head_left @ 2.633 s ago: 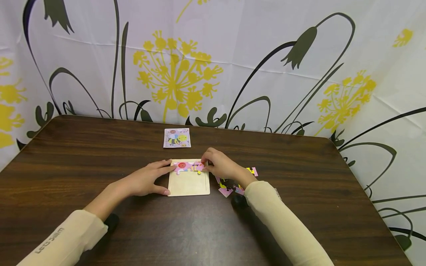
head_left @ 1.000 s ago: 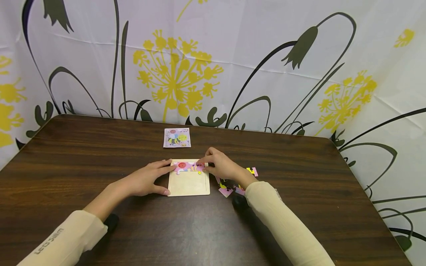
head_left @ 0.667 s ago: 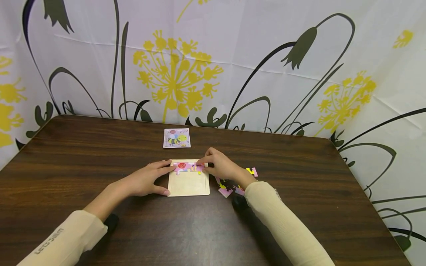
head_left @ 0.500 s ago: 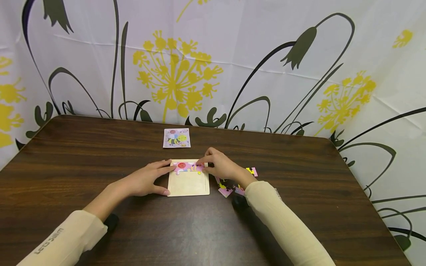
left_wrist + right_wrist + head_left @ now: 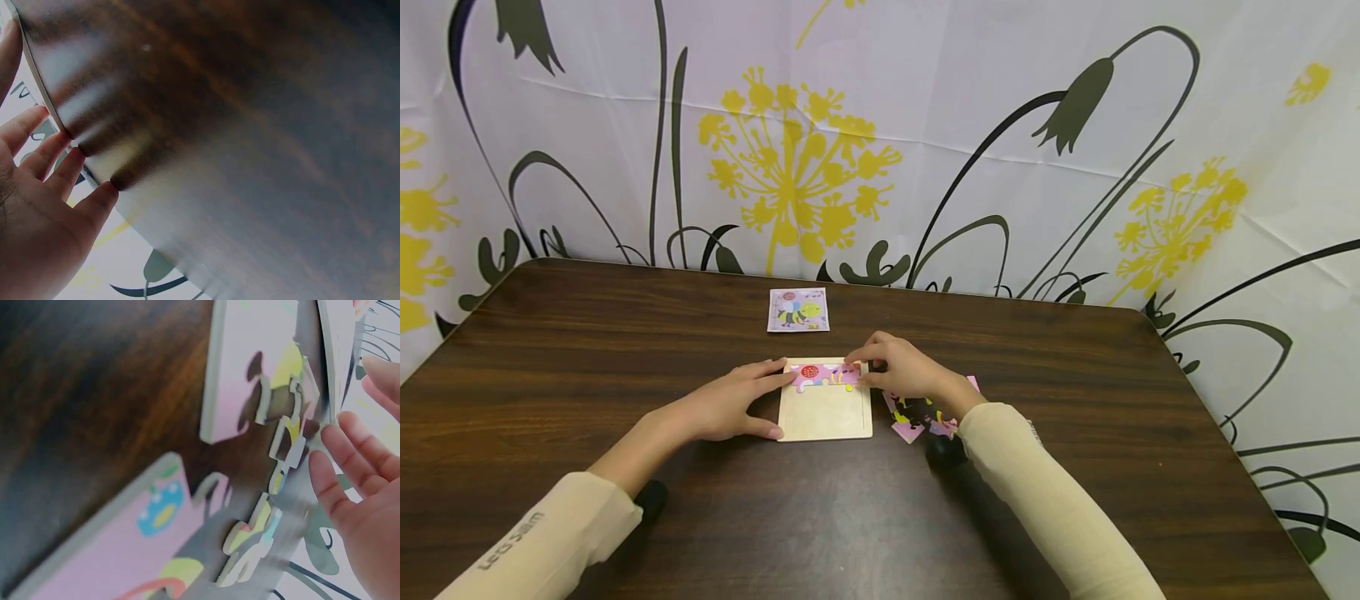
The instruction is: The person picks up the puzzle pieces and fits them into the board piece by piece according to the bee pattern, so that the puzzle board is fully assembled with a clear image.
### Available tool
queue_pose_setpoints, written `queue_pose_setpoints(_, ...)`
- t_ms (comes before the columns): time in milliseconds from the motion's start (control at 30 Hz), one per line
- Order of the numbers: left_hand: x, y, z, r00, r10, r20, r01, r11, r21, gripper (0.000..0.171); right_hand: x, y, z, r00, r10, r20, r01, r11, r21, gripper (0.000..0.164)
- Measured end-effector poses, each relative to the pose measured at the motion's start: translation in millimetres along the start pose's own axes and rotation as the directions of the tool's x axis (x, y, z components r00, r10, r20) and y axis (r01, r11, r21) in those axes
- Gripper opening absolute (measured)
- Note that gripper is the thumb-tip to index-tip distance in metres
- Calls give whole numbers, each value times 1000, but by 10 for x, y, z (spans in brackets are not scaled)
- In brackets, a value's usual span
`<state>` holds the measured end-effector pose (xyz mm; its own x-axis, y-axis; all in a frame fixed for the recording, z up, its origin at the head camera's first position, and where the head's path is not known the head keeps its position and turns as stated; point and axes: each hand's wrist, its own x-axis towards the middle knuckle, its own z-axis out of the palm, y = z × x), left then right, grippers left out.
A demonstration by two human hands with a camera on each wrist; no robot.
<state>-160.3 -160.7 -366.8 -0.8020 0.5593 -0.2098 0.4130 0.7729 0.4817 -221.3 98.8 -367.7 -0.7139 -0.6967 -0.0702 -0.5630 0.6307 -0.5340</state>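
A shallow wooden puzzle tray (image 5: 825, 419) lies on the table. Along its far side runs a row of pink jigsaw pieces (image 5: 809, 372), one with a red spotted circle. My left hand (image 5: 730, 406) rests on the tray's left side, fingers extended and thumb at the near corner. At the far right corner is my right hand (image 5: 904, 368), its index finger and thumb spread apart with the row's right end showing between them. Loose jigsaw pieces (image 5: 907, 432) lie just right of the tray, partly hidden under the right forearm; the right wrist view shows these puzzle pieces (image 5: 140, 528) up close.
A square picture card (image 5: 798, 312) with a bee on it lies beyond the tray. The brown wood-grain table (image 5: 1075, 400) ends at a flower-print curtain (image 5: 865, 142). A black wrist band (image 5: 945, 451) shows under the right sleeve.
The right hand brought a jigsaw piece level into the row's right end and pressed it. Its index finger has since lifted off toward the tray's far edge. The left hand stayed put.
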Motion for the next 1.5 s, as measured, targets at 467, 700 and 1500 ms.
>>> queue_pose_setpoints(467, -11, 24, -11, 1000, 0, -3, 0, 1000, 3, 80, -70, 25, -102, 999, -33, 15, 32, 997, 75, 31)
queue_pose_setpoints(700, -15, -10, 0, 1000, 16, -12, -16, 1000, -16, 82, -125, 70, -183, 999, 12, 29, -16, 992, 126, 30)
queue_pose_setpoints(1500, -9, -3, 10, 1000, 5, -6, -5, 1000, 9, 80, -369, 247, -241, 994, 23, 109, -21, 1000, -20, 27)
